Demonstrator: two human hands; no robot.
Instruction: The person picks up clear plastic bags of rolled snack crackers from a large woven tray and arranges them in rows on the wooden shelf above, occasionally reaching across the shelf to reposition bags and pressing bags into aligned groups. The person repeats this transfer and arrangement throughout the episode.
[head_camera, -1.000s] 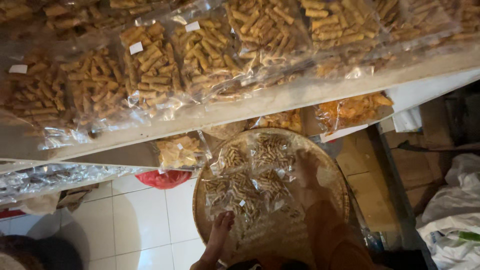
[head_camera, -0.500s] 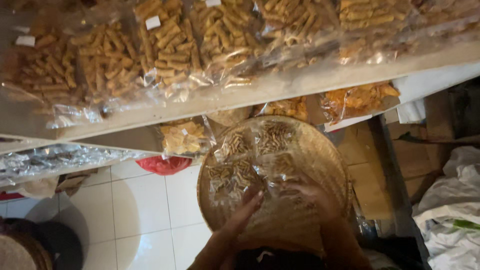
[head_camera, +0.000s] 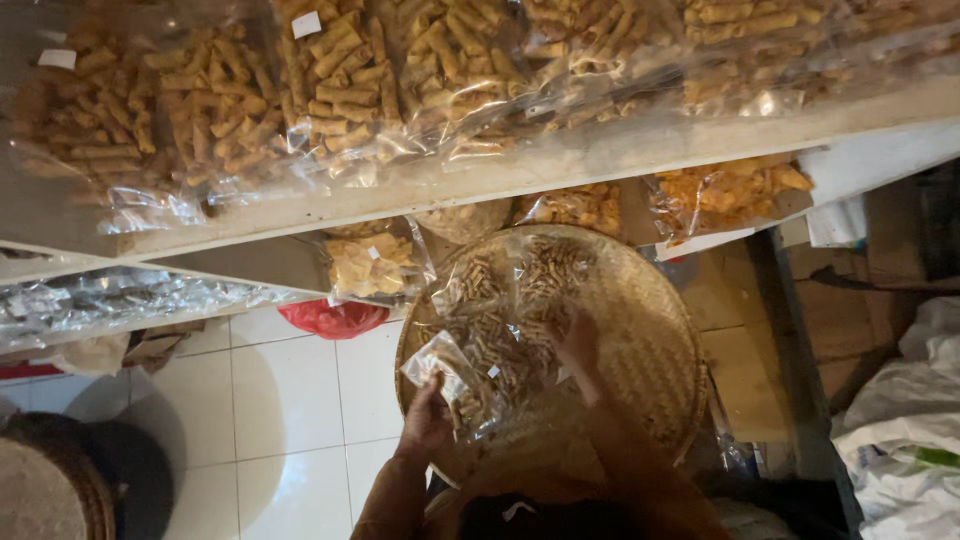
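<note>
A round woven bamboo tray (head_camera: 650, 330) sits below the shelf and carries several clear bags of brown snack sticks (head_camera: 515, 300). My left hand (head_camera: 428, 420) grips one clear snack bag (head_camera: 455, 375) at the tray's near left rim and lifts its corner. My right hand (head_camera: 580, 350) lies blurred on the bags in the tray's middle; its grip on them cannot be made out.
A pale shelf (head_camera: 480, 180) overhead holds rows of bagged fried sticks (head_camera: 330, 70). Under it lie bags of yellow chips (head_camera: 375, 265) and orange crackers (head_camera: 725, 190). A red plastic bag (head_camera: 335, 318) rests on the white tiled floor (head_camera: 270, 400). White sacks (head_camera: 900, 440) pile at right.
The view has shifted down and right. My left hand has closed on a bag at the tray's left rim and raised it; my right hand has moved onto the bags in the middle.
</note>
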